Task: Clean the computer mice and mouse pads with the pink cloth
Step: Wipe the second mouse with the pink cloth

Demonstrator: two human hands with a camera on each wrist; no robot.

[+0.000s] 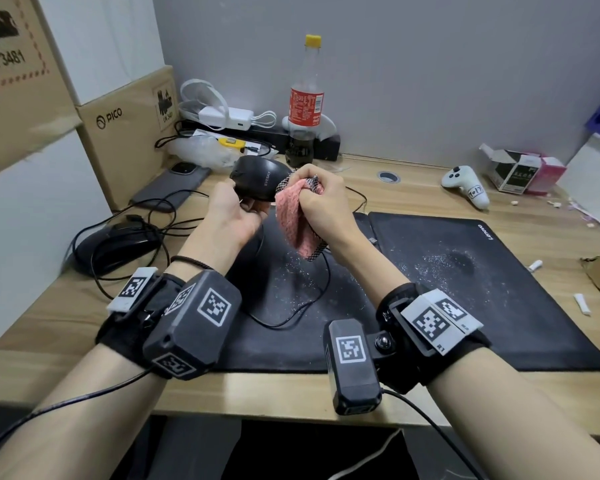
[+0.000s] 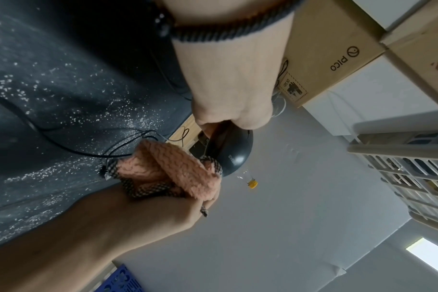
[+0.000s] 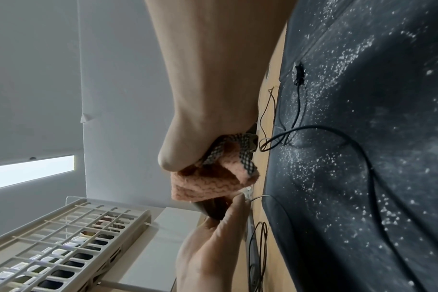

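Fingers of the left hand [image 1: 234, 216] curl round the raised black mouse [image 1: 258, 180], the right hand [image 1: 321, 199] bunching the pink cloth [image 1: 297, 220] at its three o'clock, seemingly mid-wipe; next, turn it, then both mouse pads [image 1: 482, 271].

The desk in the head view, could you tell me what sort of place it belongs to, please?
Probably a small office or workroom corner. A wooden desk against a grey wall carries two dusty black mouse pads, wired mice and a phone, with PICO shipping boxes stacked beside them and a white controller nearby.
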